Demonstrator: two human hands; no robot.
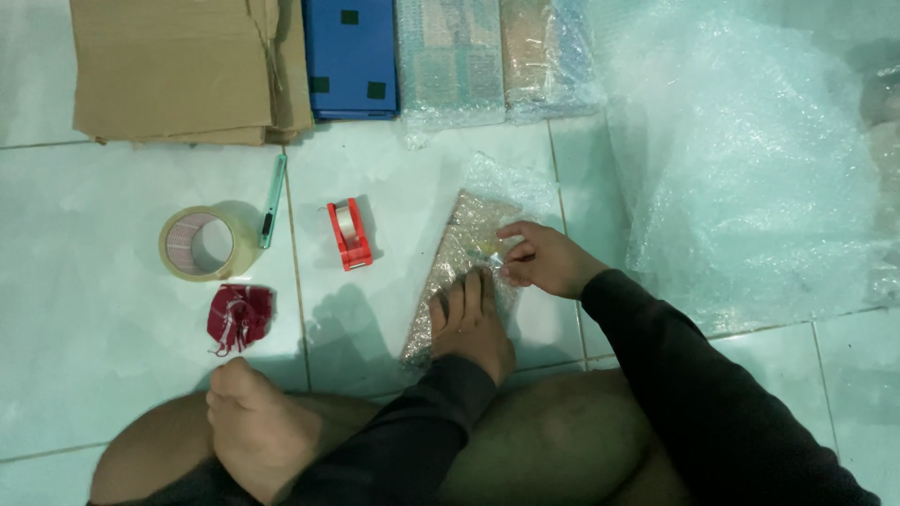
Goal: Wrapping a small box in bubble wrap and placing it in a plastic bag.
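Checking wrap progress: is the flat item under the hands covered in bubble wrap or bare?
Covered: bubble wrap sheathes the flat item, pressed by the left hand and right hand.

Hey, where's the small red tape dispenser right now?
In the head view, the red tape dispenser stands on the floor tiles left of the bubble-wrapped parcel, right of the green cutter.

Both hands press a bubble-wrapped parcel.

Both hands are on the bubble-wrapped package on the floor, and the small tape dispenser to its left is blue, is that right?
Not quite: the small tape dispenser is red, not blue, as the head view shows. The rest holds: the left hand and right hand both rest on the bubble-wrapped package, with the dispenser to its left.
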